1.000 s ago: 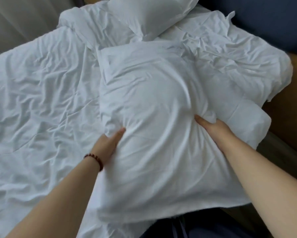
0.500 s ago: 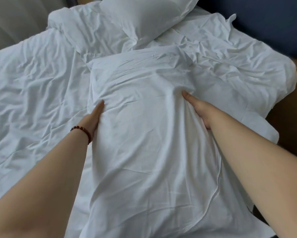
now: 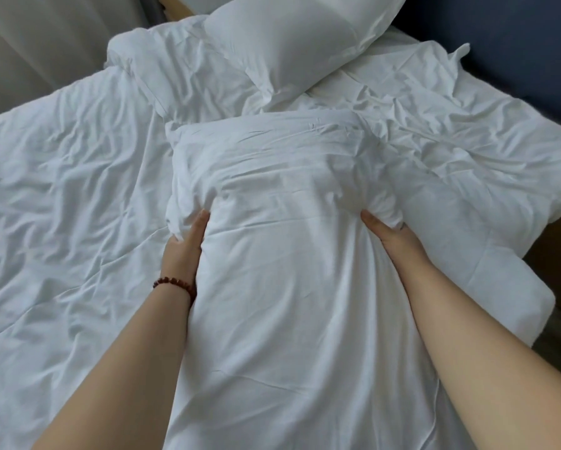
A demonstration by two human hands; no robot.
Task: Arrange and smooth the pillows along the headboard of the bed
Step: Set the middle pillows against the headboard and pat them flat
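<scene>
A large white pillow [image 3: 282, 287] lies lengthwise in front of me on the bed. My left hand [image 3: 185, 245] grips its left side, the fingers sunk under bunched fabric and only the thumb showing. On the pillow's right side my right hand [image 3: 389, 237] grips in the same way, its fingers buried in a fold. A second white pillow [image 3: 292, 37] leans at the top near the dark blue headboard [image 3: 516, 37].
A rumpled white duvet [image 3: 61, 190] covers the bed to the left. Crumpled white sheet [image 3: 467, 131] lies at the right, up to the headboard. A wooden bed edge [image 3: 558, 241] shows at the far right. A pale curtain [image 3: 45, 43] hangs at the upper left.
Both hands slid from the pillow's near part up along its sides, then closed into the fabric. The pillow has moved toward the head of the bed and now stretches lengthwise.
</scene>
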